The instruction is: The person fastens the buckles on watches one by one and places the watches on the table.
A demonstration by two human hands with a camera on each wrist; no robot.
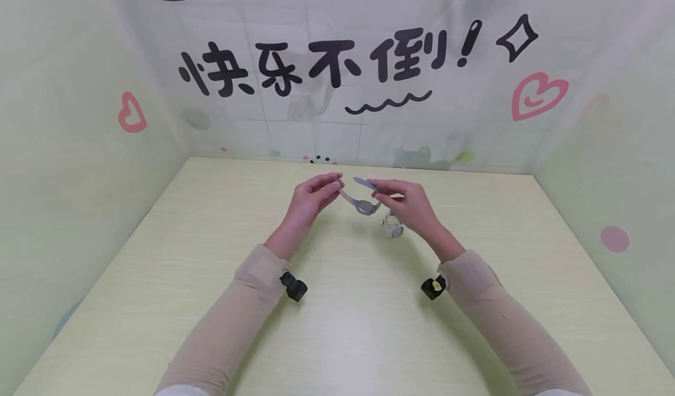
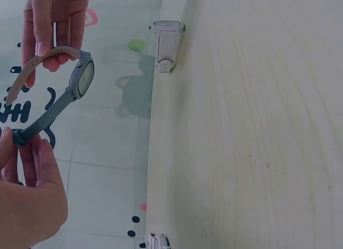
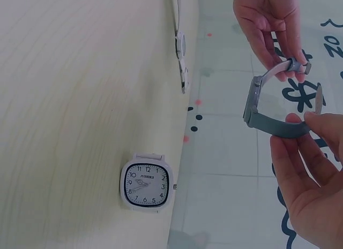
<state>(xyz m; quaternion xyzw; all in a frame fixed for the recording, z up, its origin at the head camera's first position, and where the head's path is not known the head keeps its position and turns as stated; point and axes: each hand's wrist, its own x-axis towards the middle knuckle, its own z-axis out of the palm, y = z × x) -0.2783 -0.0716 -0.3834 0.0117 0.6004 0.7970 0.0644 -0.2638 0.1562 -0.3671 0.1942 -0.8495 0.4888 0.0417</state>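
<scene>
Both hands hold a grey wristwatch (image 1: 365, 207) in the air above the pale wooden table (image 1: 337, 325). My left hand (image 1: 329, 186) pinches the buckle end of one strap (image 2: 20, 136). My right hand (image 1: 385, 192) pinches the other strap (image 3: 278, 129), whose pale inner side curves up past the fingers. The round watch face (image 2: 84, 77) hangs between the two hands. A white square-faced watch (image 3: 147, 187) lies on the table just below my right hand, untouched.
A second white watch (image 3: 181, 50) lies further off near the table's far edge. Printed walls (image 1: 337, 62) close in the back and both sides of the table. Small black wrist cameras (image 1: 293, 286) sit on both beige sleeves.
</scene>
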